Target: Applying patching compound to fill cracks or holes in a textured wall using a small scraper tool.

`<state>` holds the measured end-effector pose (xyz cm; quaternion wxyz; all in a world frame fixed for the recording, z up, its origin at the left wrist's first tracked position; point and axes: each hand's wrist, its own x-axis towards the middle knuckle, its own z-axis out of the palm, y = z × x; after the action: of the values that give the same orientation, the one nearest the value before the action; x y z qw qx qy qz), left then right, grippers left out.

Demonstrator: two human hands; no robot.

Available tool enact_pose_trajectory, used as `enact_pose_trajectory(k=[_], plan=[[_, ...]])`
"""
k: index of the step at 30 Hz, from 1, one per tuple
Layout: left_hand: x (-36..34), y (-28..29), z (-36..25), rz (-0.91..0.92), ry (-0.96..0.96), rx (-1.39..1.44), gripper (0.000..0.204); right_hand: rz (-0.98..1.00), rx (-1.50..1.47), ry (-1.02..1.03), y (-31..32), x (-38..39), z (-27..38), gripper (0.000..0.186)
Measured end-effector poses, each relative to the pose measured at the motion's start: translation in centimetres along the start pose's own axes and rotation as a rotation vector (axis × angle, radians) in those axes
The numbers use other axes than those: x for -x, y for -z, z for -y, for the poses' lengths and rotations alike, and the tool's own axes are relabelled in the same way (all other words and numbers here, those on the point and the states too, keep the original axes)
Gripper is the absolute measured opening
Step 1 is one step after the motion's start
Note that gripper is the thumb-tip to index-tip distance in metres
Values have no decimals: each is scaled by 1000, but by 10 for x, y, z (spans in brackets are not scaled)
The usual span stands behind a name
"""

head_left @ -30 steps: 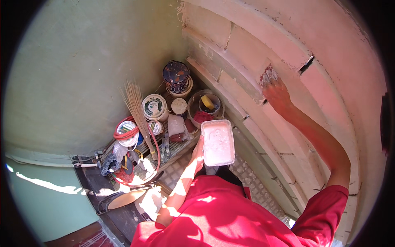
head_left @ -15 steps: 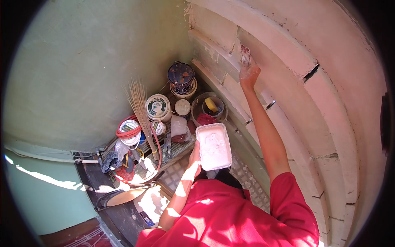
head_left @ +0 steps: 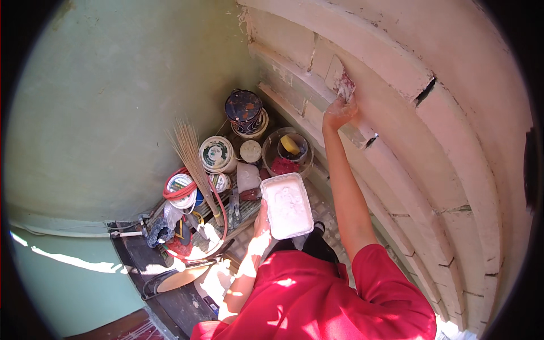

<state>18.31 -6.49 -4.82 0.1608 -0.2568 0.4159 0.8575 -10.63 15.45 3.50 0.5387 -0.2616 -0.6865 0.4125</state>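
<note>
My left hand grips the near-left edge of a white rectangular tray coated with white paste, held level in front of my chest. My right hand is stretched up and forward against the pale pink ribbed wall. It presses a small flat tool, smeared white, onto a joint in the wall. My red sleeve fills the lower part of the view.
Below me on the floor stand several paint tins, a dark drum, a bucket with a yellow item, a straw broom, a coiled red hose and scattered tools. A green wall lies left.
My right hand has swept leftward and upward along the wall, from the right side to a joint nearer the corner. The tray in my left hand has stayed almost in place.
</note>
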Motion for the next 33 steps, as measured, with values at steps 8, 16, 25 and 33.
enact_pose_trajectory(k=[8,16,25,33], plan=[[19,-29,-29,-68,20,-113,76,-102,-1,-22,53,4,0,32],[6,2,-14,-56,-57,-146,77,185,-205,26,-34,-4,35,34],[25,-14,-47,-211,173,-210,78,-140,38,-22,-16,2,-22,31],[10,5,-31,-130,76,-160,78,-12,-67,21,58,-2,12,30]])
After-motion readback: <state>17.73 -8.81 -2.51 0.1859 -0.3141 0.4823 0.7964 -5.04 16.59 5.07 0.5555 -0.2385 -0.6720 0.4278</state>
